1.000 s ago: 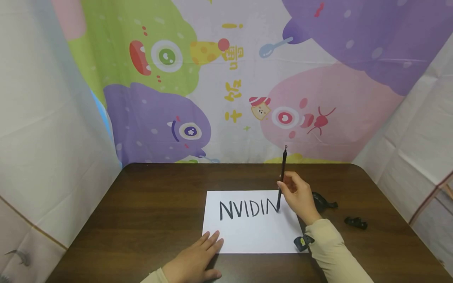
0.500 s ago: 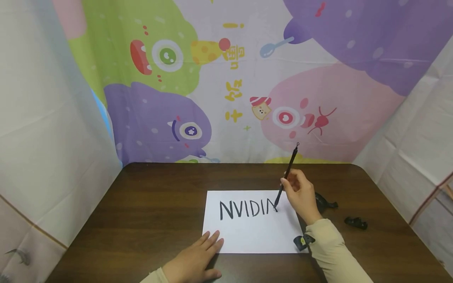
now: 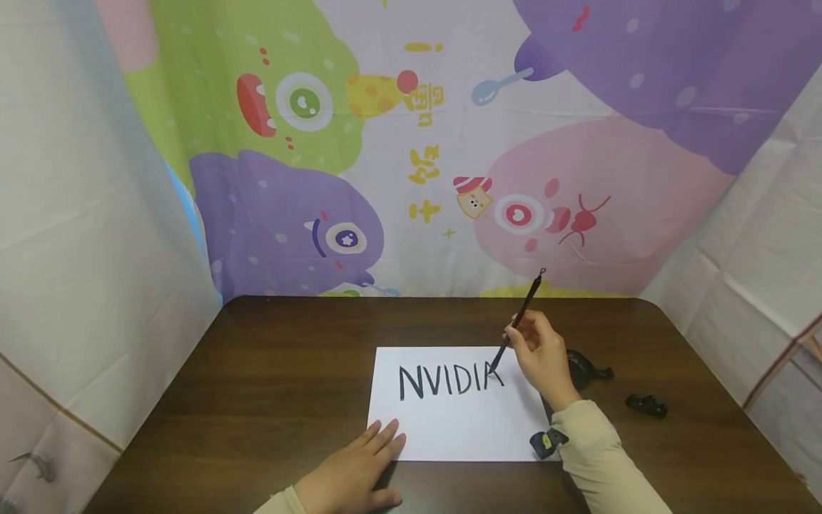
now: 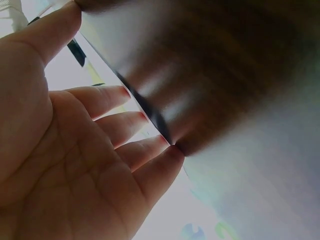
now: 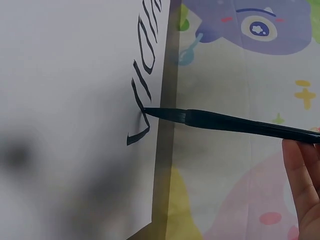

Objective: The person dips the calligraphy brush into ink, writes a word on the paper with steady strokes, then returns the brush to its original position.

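Observation:
My right hand (image 3: pixel 546 357) pinches a black writing brush (image 3: pixel 529 294), its handle leaning up to the right. In the right wrist view, the dark tip of the brush (image 5: pixel 220 121) meets the left stroke of the last letter. Black letters (image 3: pixel 443 380) reading NVIDIA run across the upper part of a white sheet of paper (image 3: pixel 462 432); the crossbar of the final A is hidden or undrawn near the tip. My left hand (image 3: pixel 353 467) lies flat, fingers straight, with fingertips on the lower left corner of the paper; in the left wrist view its palm (image 4: pixel 75 160) shows.
Right of the paper, partly behind my right hand, sits a black dish with a short spout (image 3: pixel 587 368). A small black bumpy rest (image 3: pixel 646 405) lies farther right. The brown wooden table (image 3: pixel 257 378) ends at a cartoon-printed curtain (image 3: pixel 424 264).
The brush tip has moved left from the last letter's right stroke to its left stroke, and the handle leans more to the right. My left hand stays put.

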Motion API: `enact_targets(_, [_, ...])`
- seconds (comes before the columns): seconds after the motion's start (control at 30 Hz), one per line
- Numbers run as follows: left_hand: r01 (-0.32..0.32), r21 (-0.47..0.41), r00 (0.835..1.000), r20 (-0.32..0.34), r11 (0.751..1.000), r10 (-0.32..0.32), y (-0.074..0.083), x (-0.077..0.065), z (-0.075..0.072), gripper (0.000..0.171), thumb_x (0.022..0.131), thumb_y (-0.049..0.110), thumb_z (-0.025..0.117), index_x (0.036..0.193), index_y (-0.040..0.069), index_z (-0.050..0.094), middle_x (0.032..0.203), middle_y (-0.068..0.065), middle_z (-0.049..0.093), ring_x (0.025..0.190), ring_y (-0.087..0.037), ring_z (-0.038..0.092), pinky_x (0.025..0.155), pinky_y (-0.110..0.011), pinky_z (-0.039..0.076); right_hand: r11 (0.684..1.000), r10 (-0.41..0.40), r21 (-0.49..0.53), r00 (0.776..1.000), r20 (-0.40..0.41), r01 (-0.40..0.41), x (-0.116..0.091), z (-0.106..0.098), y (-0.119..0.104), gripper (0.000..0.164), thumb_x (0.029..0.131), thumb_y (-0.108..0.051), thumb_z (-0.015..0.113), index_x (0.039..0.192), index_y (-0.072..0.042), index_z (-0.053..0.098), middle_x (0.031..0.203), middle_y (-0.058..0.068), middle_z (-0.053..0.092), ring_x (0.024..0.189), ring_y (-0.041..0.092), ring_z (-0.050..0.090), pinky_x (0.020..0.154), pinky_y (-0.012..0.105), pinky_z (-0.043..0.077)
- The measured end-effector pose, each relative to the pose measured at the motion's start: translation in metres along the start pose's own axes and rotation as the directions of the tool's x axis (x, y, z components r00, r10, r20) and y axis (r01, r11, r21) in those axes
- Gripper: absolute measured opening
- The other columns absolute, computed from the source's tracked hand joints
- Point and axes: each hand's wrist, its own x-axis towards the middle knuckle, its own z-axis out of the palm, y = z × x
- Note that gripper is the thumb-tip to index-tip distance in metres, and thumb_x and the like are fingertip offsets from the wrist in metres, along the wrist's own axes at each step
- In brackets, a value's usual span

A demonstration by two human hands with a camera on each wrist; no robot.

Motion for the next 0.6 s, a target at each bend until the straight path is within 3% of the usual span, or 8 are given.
enact_targets(0.17, [0.008, -0.015, 1.000, 0.009, 1.000, -0.007, -0.0003, 0.0003, -0.0005, 0.079, 0.085, 0.053, 0.068, 0.148, 0.012, 0.043, 0.159, -0.011, 0.035, 0.143, -0.039, 0.036, 0.107, -0.052, 0.043, 1.000, -0.020, 0.000, 1.000, 0.010, 0.020, 0.0006, -0.0022, -0.0128, 0.021, 0.082, 0.017, 0.065, 0.101, 0.016, 0.056, 0.083, 0.024, 0.067, 0.069, 0.040, 0.064, 0.063, 0.019, 0.057])
enact_targets(0.4, [0.009, -0.024, 1.000, 0.012, 1.000, -0.009, -0.0001, 0.0005, -0.0007, 0.080, 0.085, 0.052, 0.068, 0.148, 0.012, 0.043, 0.159, -0.011, 0.034, 0.143, -0.039, 0.035, 0.107, -0.052, 0.044, 1.000, -0.017, 0.010, 1.000, 0.025, 0.017, -0.0004, -0.0018, -0.0106, 0.020, 0.083, 0.017, 0.065, 0.101, 0.015, 0.056, 0.085, 0.023, 0.067, 0.072, 0.040, 0.066, 0.065, 0.034, 0.061])
enact_targets(0.6, [0.000, -0.014, 1.000, -0.004, 1.000, 0.000, -0.0008, 0.0005, 0.0008, 0.079, 0.084, 0.053, 0.068, 0.148, 0.011, 0.044, 0.158, -0.012, 0.036, 0.143, -0.039, 0.037, 0.105, -0.052, 0.046, 1.000, -0.026, -0.009, 0.999, 0.024, 0.026, -0.0006, -0.0013, -0.0089, 0.021, 0.082, 0.018, 0.066, 0.101, 0.015, 0.056, 0.084, 0.023, 0.067, 0.072, 0.041, 0.066, 0.065, 0.026, 0.060])
